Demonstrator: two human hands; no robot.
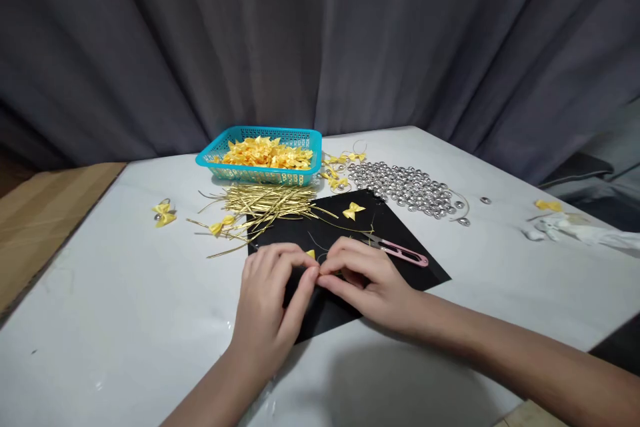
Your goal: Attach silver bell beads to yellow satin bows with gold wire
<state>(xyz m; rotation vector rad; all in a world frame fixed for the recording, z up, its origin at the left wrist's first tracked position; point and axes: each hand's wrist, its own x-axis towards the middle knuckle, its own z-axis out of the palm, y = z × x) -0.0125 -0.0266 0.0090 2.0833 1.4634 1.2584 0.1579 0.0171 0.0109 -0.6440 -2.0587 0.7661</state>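
Head view, looking down at two bare hands over a black sheet (400, 260) on a white table (125, 320). Left hand (267, 303) and right hand (363, 280) meeting fingertip to fingertip, fingers pinched together on something tiny: a scrap of yellow bow (311, 254) peeking out just above the left fingertips, and a thin gold wire (320, 243) rising from the pinch. Hard to tell which hand grips what, too small and mostly hidden. Best done with a soft, steady pinch, both wrists resting low on the sheet, twisting little by little so the wire stays snug and the bow stays flat. Small pink snips (400, 252) just past the right fingers, pointy end toward the hands, so better to keep knuckles from sliding that way. One loose yellow bow (353, 210) farther beyond the fingers on the same sheet. Heap of gold wires (260, 203) beyond the left fingers, spilling over the sheet's far edge. Blue basket (260, 177) full of bows behind that. Pile of silver beads (410, 187) far off past the right fingers, easy to scatter. Another bow (164, 213) well out to the left. Lots of bare table on the near side of the fingers and out to the left for elbows to move. Table edge close under the right forearm, so less room there.
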